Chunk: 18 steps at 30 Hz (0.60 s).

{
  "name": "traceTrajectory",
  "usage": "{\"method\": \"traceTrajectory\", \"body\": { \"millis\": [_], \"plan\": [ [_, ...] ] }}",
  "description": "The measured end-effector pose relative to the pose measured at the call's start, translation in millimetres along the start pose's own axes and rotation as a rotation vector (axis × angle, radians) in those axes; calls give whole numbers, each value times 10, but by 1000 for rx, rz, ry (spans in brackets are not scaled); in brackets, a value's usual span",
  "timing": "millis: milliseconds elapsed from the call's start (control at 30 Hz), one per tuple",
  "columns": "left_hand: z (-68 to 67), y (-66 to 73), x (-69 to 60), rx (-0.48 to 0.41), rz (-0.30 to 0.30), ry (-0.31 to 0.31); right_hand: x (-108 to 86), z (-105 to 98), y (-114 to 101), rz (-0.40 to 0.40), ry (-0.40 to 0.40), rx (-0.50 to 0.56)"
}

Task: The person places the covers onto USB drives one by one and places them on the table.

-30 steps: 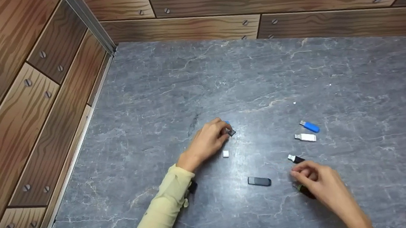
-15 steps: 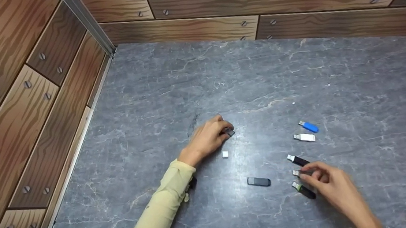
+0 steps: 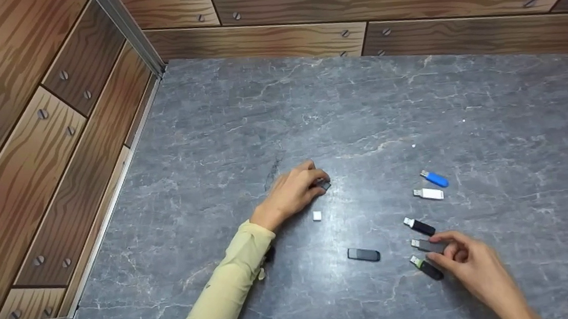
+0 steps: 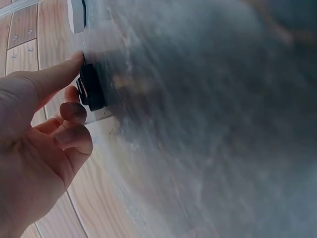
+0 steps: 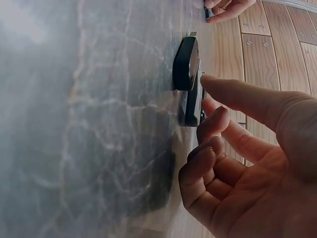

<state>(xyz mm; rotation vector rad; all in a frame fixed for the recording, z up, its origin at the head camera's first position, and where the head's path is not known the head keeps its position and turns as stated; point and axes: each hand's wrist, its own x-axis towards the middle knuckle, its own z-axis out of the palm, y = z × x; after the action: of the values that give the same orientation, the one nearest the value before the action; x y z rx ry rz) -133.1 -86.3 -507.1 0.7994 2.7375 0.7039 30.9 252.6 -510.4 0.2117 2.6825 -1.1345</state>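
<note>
In the head view my left hand (image 3: 292,192) pinches a small dark USB stick cap (image 3: 324,185) at the table's middle. The left wrist view shows my thumb against this black cap (image 4: 92,88). A small white cap (image 3: 317,216) lies just below that hand. At the right, my right hand (image 3: 473,263) hovers around the rear end of a grey USB stick (image 3: 424,245), thumb and index finger spread apart; whether the index tip touches it I cannot tell. Close on either side lie a black USB stick (image 3: 421,227) and a black-and-green USB stick (image 3: 429,268).
A blue USB stick (image 3: 436,178) and a white USB stick (image 3: 430,194) lie further up on the right. A dark capped USB stick (image 3: 364,255) sits between my hands on the grey marbled table (image 3: 258,105). Wood-patterned panels (image 3: 281,5) border the back and left.
My right hand has drawn back to the right and its thumb and index finger have parted, with the grey USB stick now lying between the others. My left hand has barely moved.
</note>
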Motion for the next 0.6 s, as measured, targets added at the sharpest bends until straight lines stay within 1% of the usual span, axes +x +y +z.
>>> {"method": "traceTrajectory", "body": {
  "millis": [167,200,300,400,500,600],
  "plan": [
    [5,2,4,20,8,-2,-21,30,36,-66,76,22],
    [7,1,6,22,10,-3,-21,33,45,-74,80,23],
    [8,0,5,0,14,-4,-21,26,52,-52,65,9],
    [-1,-5,1,-72,21,6,-13,8,47,-10,26,-5],
    [-19,-9,3,-173,30,18,-1,-13,34,25,-6,-20],
    [-38,-11,8,-285,20,18,8,-27,35,36,-27,-44]
  ]
}}
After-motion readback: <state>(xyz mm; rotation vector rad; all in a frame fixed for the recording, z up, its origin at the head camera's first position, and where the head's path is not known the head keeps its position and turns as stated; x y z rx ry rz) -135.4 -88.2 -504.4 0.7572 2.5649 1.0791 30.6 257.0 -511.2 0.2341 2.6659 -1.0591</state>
